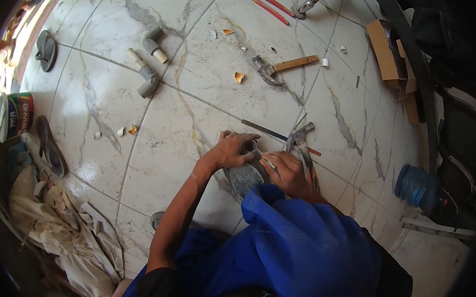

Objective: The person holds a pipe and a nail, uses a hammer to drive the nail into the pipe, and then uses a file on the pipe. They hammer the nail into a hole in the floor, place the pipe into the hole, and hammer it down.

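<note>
My left hand (231,151) is closed around a grey pipe fitting (250,146), its round open end facing up. My right hand (289,172) grips a thin metal tool (270,164) whose tip points at the opening of the fitting. Its exact kind is hidden by the fingers. Under both hands lies a grey speckled, rounded block (243,180) on the floor. Just beyond the right hand lies a worn claw hammer (302,141). A long dark rod (267,130) with a red end passes beside the hammer head.
Two grey elbow fittings with pipe stubs (148,80) lie ahead left. A wooden-handled hammer (292,66), red-handled pliers (264,4) and broken orange-and-white pieces (239,78) are on the marble-look tiles. Right stand a cardboard box (383,51) and blue bottle (416,186); left, a paint bucket (16,116) and sandals (51,148).
</note>
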`<move>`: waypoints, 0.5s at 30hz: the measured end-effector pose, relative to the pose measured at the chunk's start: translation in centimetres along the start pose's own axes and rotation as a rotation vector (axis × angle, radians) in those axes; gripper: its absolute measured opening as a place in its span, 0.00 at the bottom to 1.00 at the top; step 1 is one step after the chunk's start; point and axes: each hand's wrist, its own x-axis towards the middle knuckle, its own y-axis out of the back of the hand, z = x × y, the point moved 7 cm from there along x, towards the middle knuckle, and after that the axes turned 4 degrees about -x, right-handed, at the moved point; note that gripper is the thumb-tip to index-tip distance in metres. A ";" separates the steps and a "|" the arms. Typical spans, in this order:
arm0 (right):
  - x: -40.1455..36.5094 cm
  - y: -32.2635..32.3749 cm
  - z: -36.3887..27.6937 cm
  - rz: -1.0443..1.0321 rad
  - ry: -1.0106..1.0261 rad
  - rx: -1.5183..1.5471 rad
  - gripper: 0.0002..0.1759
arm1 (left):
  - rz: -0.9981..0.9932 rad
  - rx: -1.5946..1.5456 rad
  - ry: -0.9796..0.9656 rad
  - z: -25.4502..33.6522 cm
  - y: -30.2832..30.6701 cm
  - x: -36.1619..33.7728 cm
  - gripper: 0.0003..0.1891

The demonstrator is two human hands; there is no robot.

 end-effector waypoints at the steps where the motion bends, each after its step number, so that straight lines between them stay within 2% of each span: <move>1: 0.3 0.0 -0.1 -0.013 0.020 -0.023 0.10 | 0.010 -0.011 0.011 0.0 0.1 0.0 0.28; 6: 0.5 -0.7 -0.3 -0.036 0.126 -0.108 0.10 | 0.039 0.021 0.004 0.1 0.1 -0.3 0.31; 9: 0.6 -1.4 -0.8 -0.112 0.176 -0.173 0.10 | 0.087 0.087 -0.069 0.2 -0.1 -0.8 0.35; 11: 0.6 -1.9 -1.1 -0.147 0.237 -0.166 0.10 | 0.190 -0.015 -0.140 0.8 0.3 -1.1 0.40; 15: 0.6 -2.2 -1.1 -0.160 0.286 -0.184 0.11 | 0.212 -0.229 -0.083 0.5 0.0 -1.4 0.43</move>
